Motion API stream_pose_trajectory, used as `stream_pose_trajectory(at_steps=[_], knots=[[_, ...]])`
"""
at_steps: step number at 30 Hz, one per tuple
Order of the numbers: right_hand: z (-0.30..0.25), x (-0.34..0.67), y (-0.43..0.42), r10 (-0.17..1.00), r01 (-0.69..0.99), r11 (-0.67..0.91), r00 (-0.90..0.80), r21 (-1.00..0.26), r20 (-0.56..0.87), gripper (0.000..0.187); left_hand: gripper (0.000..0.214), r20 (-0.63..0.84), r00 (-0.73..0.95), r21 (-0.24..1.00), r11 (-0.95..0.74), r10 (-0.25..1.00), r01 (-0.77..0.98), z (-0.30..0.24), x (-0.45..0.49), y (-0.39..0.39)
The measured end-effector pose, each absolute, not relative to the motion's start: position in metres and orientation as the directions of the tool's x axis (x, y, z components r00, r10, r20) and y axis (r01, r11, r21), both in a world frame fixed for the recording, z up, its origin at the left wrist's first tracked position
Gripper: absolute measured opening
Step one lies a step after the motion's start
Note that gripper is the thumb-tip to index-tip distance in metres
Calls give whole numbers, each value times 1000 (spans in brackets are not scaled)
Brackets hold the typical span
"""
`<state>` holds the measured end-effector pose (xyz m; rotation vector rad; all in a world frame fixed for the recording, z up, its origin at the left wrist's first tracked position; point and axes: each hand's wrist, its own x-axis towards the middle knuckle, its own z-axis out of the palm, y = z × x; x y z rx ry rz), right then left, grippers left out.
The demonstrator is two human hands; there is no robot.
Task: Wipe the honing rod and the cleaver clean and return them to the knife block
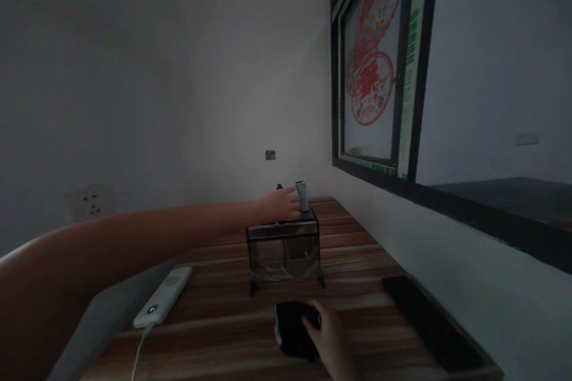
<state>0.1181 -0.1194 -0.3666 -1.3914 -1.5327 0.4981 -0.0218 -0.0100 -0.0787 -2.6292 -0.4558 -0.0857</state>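
The left hand (279, 205) reaches in from the left side, its bare forearm stretched across the scene, and is placed at the top of a see-through box (283, 256) with a dark frame, which stands on short legs at the far part of the wood-grained table (232, 324). Its fingertips are at a small patterned cylinder (302, 197), which stands upright at the far right of the box's top; whether the fingers grip it or only rest against it, I cannot tell. A small dark tip (279, 187) shows just beyond the left hand, too little of it visible to identify. The right hand (329, 333) is on the near side of the box, thumb and fingers pinched on a black cloth (295, 328) that lies bunched on the table, a pale edge showing at its left; cloth and box are apart. To the left, a white oblong device (164, 297) with a small round display lies near the table's left edge, a white cable (139, 351) running from its near end. To the right, a long flat black object (431, 321) lies along the wall side. Above it is a dark-framed window (373, 65) bearing red round decorations (372, 88).
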Motion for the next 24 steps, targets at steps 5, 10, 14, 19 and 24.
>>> stream_pose_trajectory(at_steps=[5,10,14,19,24], knots=[[-361,117,-122,916,504,275,120,-819,382,22,23,163,897,-512,-742,411,433,-92,-25,8],[-363,117,-122,912,515,265,141,-815,385,25,23,171,856,-569,-660,488,491,-99,-26,26],[-360,117,-124,922,517,248,134,-820,363,24,20,188,828,-591,-612,529,525,-105,-21,35],[-355,117,-126,931,524,230,125,-820,342,24,21,144,803,-636,-568,578,522,-106,-17,40],[-356,118,-125,933,535,244,99,-809,347,25,24,107,793,-666,-550,599,505,-102,-16,42]])
